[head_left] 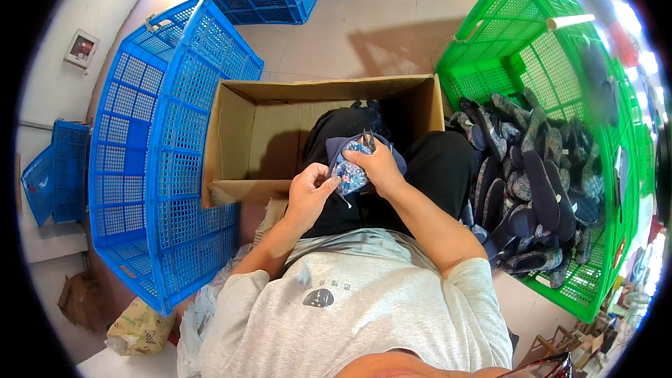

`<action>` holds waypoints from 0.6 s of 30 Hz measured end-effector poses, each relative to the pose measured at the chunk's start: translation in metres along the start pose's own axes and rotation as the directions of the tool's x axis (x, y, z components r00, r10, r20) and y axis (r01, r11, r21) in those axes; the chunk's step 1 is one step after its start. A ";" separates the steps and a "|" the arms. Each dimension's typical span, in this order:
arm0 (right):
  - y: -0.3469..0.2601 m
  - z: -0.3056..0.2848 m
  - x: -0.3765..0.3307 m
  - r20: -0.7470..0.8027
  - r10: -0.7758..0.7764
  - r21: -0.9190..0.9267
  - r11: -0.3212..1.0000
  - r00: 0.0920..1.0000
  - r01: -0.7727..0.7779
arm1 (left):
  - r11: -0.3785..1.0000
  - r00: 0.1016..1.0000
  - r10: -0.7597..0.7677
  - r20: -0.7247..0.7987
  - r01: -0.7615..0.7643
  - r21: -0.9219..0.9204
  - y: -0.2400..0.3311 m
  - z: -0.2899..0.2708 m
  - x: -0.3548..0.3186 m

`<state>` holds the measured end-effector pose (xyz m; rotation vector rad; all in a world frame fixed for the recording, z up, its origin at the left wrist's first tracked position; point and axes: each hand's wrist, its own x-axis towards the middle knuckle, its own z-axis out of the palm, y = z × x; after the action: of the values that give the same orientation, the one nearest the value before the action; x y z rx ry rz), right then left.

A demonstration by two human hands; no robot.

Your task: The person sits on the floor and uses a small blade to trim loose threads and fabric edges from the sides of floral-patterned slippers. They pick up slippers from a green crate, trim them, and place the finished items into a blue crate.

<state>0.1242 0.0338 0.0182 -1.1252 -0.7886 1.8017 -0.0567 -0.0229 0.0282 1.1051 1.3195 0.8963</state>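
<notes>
Over my lap, my two hands hold a small fabric slipper [351, 173] with a blue floral print and a plain navy part. My left hand [308, 194] pinches its near left edge between thumb and fingers. Closed around the slipper's right side, my right hand [380, 168] lays its thumb across the print. Two thin dark tips stick up beside the right fingers, and I cannot make out what they belong to. A short white thread or tag hangs from the slipper's lower edge. The fingers beneath the fabric are hidden.
An open cardboard box [231, 133] stands in front of me, dark items at its far side. Right of me, a green plastic crate [483, 49] holds many similar slippers [539, 189]. Blue crates [189, 140] stand left and beyond. A clear plastic bag [196, 322] lies near left.
</notes>
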 end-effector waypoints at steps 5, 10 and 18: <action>0.012 0.005 0.001 -0.052 -0.083 -0.043 0.996 0.995 0.081 | 0.972 0.988 0.124 -0.092 -0.103 0.211 0.018 0.010 -0.017; 0.022 0.017 -0.001 -0.140 -0.366 -0.405 0.869 0.920 0.284 | 0.839 0.925 0.363 -0.110 -0.272 0.472 0.030 0.022 -0.022; 0.026 0.036 -0.002 -0.221 -0.489 -0.527 0.788 0.844 0.318 | 0.437 0.748 0.658 0.080 -0.467 0.769 0.049 0.023 -0.001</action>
<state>0.0834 0.0180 0.0110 -1.4015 -1.1888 1.0214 -0.0289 -0.0129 0.0740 2.2939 1.5956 0.9918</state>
